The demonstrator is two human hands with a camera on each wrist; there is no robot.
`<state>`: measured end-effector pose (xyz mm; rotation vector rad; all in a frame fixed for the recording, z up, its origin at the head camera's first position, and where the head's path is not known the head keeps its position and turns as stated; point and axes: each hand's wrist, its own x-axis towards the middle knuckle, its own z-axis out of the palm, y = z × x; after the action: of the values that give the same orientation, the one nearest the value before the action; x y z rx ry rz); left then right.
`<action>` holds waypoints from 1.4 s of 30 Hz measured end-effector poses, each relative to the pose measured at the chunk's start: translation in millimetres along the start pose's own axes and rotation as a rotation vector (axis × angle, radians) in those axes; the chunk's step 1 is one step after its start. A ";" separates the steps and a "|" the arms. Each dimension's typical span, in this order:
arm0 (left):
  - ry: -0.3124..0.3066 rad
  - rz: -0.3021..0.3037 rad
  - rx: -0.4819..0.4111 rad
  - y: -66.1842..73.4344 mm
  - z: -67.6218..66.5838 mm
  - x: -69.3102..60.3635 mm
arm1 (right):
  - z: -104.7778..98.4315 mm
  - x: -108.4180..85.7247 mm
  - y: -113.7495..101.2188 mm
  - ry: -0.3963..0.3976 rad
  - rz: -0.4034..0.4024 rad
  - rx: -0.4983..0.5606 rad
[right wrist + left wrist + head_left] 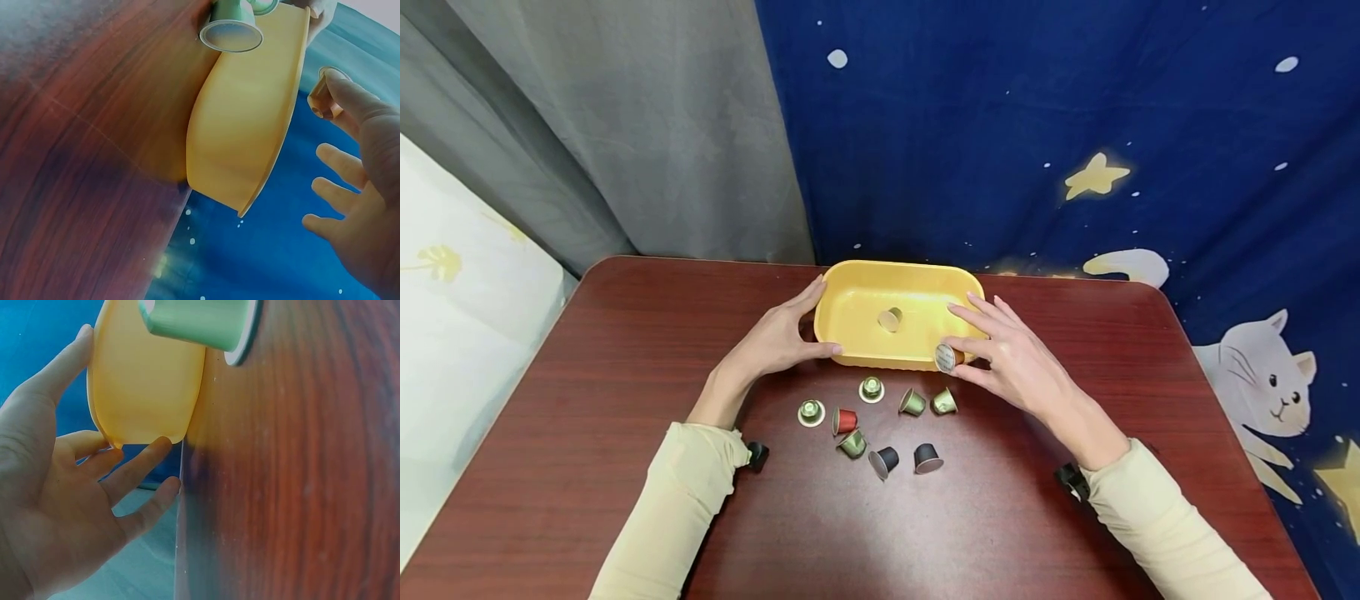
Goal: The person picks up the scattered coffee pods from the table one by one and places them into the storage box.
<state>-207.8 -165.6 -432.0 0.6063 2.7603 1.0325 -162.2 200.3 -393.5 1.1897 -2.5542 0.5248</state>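
Note:
A yellow plastic tub (865, 360) stands near the table's back edge with one pale gold coffee capsule (890, 320) lying inside. My left hand (780, 335) holds the tub's left end, thumb at the near corner and fingers at the far one. Over the tub's near right corner, my right hand (1011, 357) pinches a copper-brown coffee capsule (321, 99) between thumb and index finger; its other fingers are spread. On the table in front lie several green capsules (852, 444), a red capsule (844, 421) and two dark capsules (928, 458).
The dark red wooden table (1000, 517) has rounded back corners. A grey curtain (692, 125) and a blue curtain (970, 125) with stars and a cat hang right behind it. A white patterned surface (467, 325) borders the left side.

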 end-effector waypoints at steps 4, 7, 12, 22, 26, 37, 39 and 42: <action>-0.001 -0.005 -0.007 -0.1 -0.2 0.3 | 2.2 4.7 3.4 -0.001 0.004 0.008; -0.003 -0.008 -0.014 0.0 0.0 0.5 | 4.0 7.6 5.4 -0.008 0.008 0.004; 0.004 -0.004 -0.020 -1.0 0.2 -0.2 | 8.1 13.6 7.3 -0.003 0.008 -0.017; 0.007 0.000 -0.016 -0.6 0.1 -0.1 | 13.8 20.7 9.8 0.030 0.012 -0.020; 0.010 0.004 -0.015 -0.3 0.2 -0.4 | 18.7 25.8 13.0 0.034 0.016 -0.021; 0.012 0.008 -0.020 -1.9 1.5 -0.5 | 32.8 38.9 22.2 0.034 0.004 -0.048; 0.010 0.009 -0.021 -1.9 1.3 -0.5 | 34.1 41.4 23.4 0.019 0.019 -0.057; 0.013 0.008 -0.023 -1.8 0.7 -0.7 | 35.5 45.4 24.4 -0.014 0.066 -0.076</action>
<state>-207.6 -166.7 -433.7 0.6097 2.7547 1.0725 -212.8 168.8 -412.6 1.0908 -2.6075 0.4314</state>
